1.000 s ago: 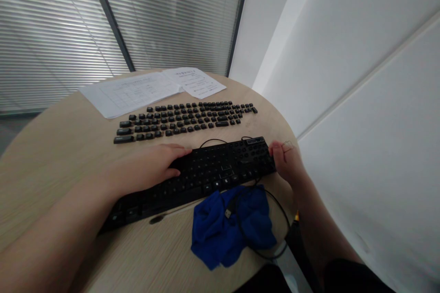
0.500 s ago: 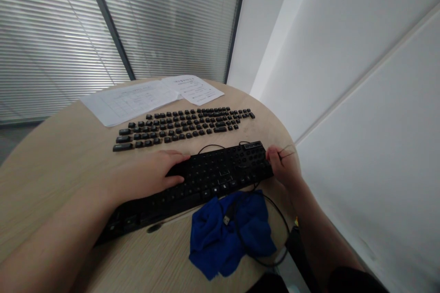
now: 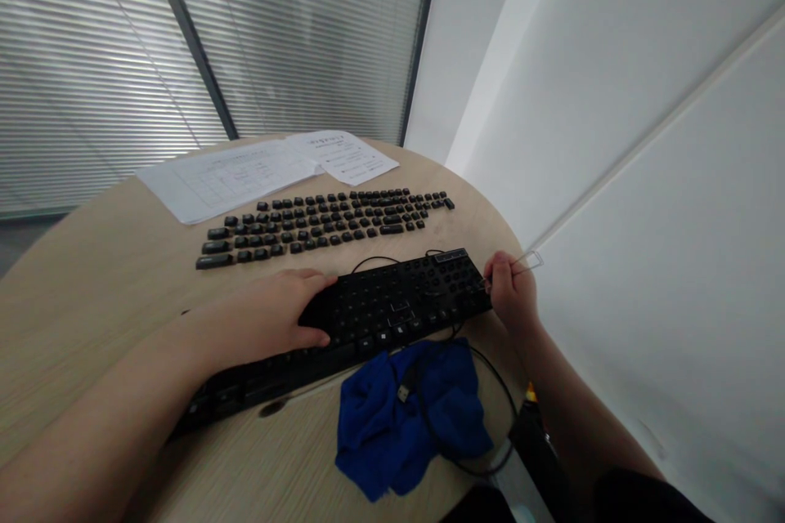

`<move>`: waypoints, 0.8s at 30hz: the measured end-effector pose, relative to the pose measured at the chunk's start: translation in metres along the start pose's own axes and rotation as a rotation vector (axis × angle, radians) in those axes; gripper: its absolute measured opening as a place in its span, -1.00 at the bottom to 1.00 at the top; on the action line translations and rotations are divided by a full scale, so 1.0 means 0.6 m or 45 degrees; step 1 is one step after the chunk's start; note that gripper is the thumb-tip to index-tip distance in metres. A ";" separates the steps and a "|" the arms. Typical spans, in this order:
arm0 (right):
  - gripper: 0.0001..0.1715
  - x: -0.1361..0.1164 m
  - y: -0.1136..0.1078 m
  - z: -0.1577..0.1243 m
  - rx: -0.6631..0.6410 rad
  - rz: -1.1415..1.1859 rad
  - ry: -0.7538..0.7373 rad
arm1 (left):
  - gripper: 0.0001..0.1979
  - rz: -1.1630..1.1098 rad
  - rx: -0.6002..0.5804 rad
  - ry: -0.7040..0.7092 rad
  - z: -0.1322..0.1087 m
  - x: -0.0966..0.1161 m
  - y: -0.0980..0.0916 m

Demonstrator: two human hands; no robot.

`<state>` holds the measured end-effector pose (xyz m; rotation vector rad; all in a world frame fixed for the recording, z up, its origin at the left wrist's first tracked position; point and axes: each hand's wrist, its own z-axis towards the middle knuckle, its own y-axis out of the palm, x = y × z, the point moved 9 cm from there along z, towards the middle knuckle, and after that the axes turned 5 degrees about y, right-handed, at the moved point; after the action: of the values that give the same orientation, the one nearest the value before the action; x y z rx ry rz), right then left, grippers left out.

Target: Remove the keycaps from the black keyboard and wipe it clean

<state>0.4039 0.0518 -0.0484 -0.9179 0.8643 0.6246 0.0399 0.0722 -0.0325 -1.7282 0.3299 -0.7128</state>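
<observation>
Wooden table (image 3: 104,286), black keyboard (image 3: 368,310) under spread left hand (image 3: 285,312), right hand (image 3: 513,292) at keyboard's end, pinching wire tool (image 3: 536,259)

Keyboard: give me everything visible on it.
The keyboard is long, black and plastic-looking, lying on the wooden table at a slant, left end nearer the camera. Much of its middle lacks keycaps; some pale-marked ones sit along the near row. A light-edged strip marks the far right corner. The left hand rests across its left part. The right hand, holding a thin wire tool, is at its right end; contact there is unclear.
</observation>
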 end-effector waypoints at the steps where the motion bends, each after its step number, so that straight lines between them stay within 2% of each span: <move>1: -0.30 0.001 -0.001 0.001 0.017 0.039 0.029 | -0.13 0.002 -0.002 0.001 0.000 0.001 0.000; 6: -0.30 0.015 -0.007 0.006 0.084 0.334 0.194 | -0.15 0.004 -0.008 -0.002 -0.002 0.005 -0.002; 11: -0.32 0.004 -0.011 0.004 0.079 0.347 0.108 | -0.19 -0.025 0.011 0.010 -0.005 0.006 -0.003; 14: -0.34 -0.016 -0.006 -0.002 0.019 0.325 0.014 | -0.24 -0.063 0.048 0.045 -0.007 0.013 -0.010; 16: -0.36 -0.043 0.002 -0.009 -0.075 0.359 -0.064 | -0.31 -0.081 0.115 0.083 -0.008 0.025 -0.024; 19: -0.41 -0.106 0.018 -0.021 -0.279 0.470 -0.211 | -0.40 -0.152 0.238 0.132 -0.012 0.052 -0.052; 21: -0.44 -0.156 0.035 -0.031 -0.455 0.530 -0.286 | -0.47 -0.307 0.284 0.177 -0.015 0.071 -0.065; 24: -0.53 -0.226 0.068 -0.049 -0.704 0.571 -0.381 | -0.50 -0.697 0.322 0.249 -0.019 0.090 -0.072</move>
<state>0.2912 0.0321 0.0401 -1.0897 0.6330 1.4017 0.0684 0.0448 0.0256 -1.5139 -0.1110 -1.2677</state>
